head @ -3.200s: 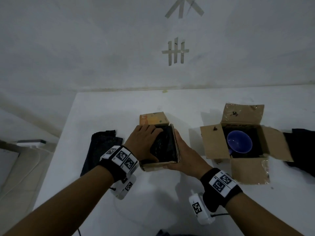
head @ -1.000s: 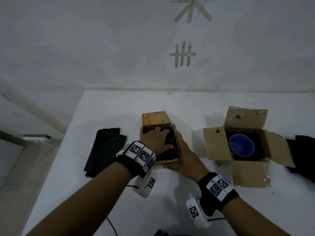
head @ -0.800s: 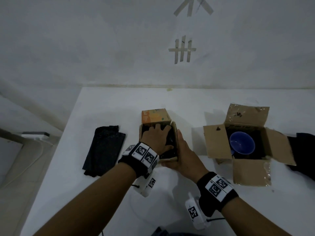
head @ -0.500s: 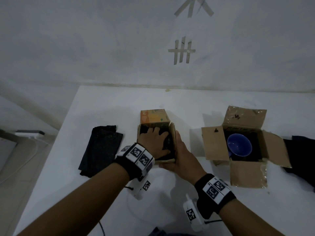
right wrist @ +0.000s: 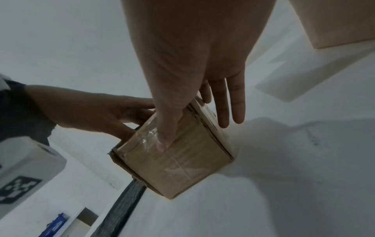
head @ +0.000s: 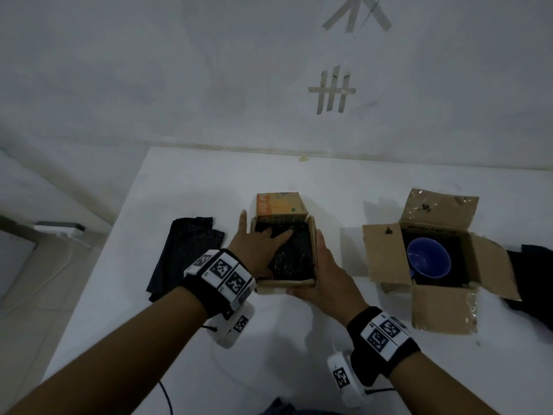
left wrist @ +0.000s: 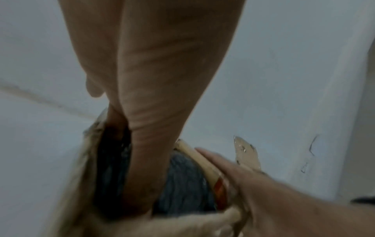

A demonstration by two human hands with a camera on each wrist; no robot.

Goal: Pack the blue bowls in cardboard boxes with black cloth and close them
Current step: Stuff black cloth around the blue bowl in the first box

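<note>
Black cloth (head: 291, 259) now sits deeper in the small brown cardboard box (head: 284, 283); left hand (head: 260, 250) presses flat-fingered, right hand (head: 323, 280) braces the wall, fingers extended; flaps next.

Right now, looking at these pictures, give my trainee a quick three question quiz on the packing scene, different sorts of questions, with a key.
1. True or false: the blue bowl sits in the open box on the right.
2. Which hand presses the black cloth into the small box: A left, B right?
3. Fill in: a spare folded black cloth lies to the ___ of the small box.

Key: 1 true. 2 A, the left hand; the right hand steadies the box's side. 3 left.
</note>
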